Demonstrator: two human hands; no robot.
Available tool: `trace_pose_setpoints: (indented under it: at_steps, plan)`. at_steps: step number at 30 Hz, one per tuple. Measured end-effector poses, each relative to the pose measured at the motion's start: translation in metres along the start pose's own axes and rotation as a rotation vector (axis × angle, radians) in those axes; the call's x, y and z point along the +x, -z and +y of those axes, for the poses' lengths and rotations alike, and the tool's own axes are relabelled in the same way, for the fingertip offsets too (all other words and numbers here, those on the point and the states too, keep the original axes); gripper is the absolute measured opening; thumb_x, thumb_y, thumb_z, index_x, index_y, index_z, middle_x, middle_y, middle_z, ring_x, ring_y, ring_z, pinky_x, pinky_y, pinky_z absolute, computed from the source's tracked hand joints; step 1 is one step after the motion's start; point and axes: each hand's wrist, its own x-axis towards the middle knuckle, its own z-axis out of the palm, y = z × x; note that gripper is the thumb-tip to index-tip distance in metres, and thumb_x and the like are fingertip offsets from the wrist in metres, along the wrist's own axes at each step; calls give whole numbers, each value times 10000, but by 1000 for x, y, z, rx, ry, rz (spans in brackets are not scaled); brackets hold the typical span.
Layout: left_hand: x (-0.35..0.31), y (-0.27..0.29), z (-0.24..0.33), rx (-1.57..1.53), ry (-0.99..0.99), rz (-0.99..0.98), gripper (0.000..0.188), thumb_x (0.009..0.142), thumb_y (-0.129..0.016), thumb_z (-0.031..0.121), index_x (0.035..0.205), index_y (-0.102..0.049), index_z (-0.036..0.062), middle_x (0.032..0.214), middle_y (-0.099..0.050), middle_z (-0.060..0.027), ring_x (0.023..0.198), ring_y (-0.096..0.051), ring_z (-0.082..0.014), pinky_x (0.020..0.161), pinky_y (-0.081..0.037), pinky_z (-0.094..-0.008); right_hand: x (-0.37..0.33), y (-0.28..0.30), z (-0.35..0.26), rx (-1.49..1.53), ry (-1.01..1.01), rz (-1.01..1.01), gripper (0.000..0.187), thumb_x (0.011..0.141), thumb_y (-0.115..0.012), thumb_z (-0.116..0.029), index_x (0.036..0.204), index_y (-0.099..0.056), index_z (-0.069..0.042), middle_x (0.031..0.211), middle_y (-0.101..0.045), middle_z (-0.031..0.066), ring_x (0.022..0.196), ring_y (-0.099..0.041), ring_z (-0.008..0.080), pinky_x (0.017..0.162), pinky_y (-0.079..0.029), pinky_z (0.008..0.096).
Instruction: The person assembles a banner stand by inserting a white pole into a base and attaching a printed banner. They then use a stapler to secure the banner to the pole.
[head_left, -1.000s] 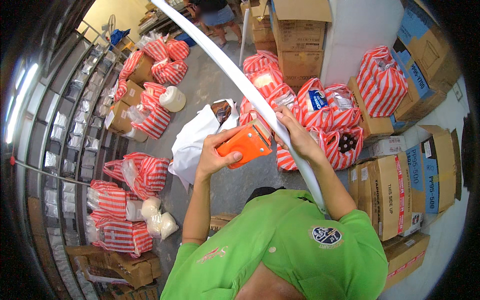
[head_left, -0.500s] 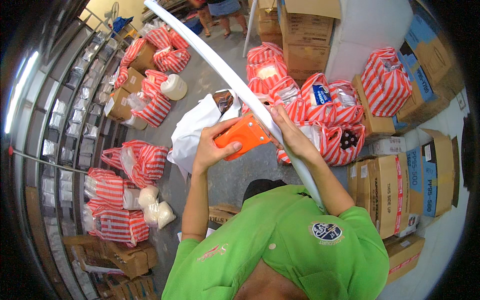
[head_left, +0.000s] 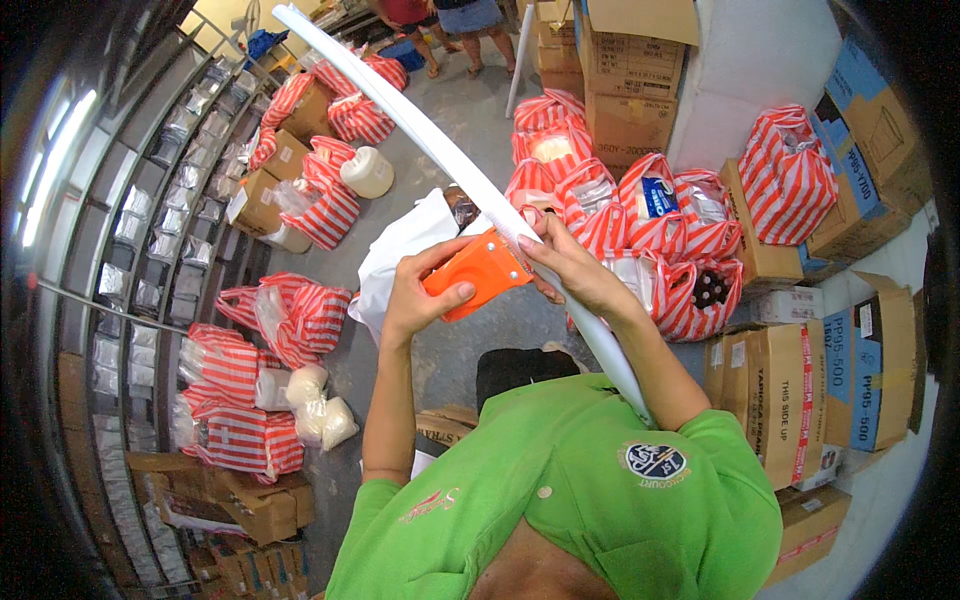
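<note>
My left hand (head_left: 413,293) is closed around an orange hand tool (head_left: 478,276) with a flat body and metal bolts at its edge. Its thumb lies on the near face of the tool. My right hand (head_left: 577,268) grips a long white tube (head_left: 425,130), which runs from the far left down to beneath my right arm. The tool's bolted end is up against the tube, beside my right fingers. The exact kind of tool cannot be made out. Behind my left hand, a white plastic bag (head_left: 398,250) rests on the floor.
Red-and-white striped bags (head_left: 590,200) stand grouped ahead to the right, with more striped bags (head_left: 290,320) at the left. Cardboard boxes (head_left: 780,400) line the right wall. A metal shelf (head_left: 150,230) of small packets fills the left side. Two people's legs (head_left: 485,45) show far ahead.
The view has shifted slightly, so the surroundings sit a little further right. My hands keep their holds on the orange tool and the tube, and the tool's bolted end has turned slightly.
</note>
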Motion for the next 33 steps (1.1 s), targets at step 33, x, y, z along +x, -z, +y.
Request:
trace_pose_setpoints:
  at_steps: [33]
  plan:
    - [-37,104,-44,67,68,57,732,810,-695,551,1256,-627,-25,1014,-717,-149,935,-668,-191,860,-507,-332,79,-93,10,-169,104,39,342,1019,-550,-376,1060,-546,-37,785,-563,31,626,-528,75,536,-410,239]
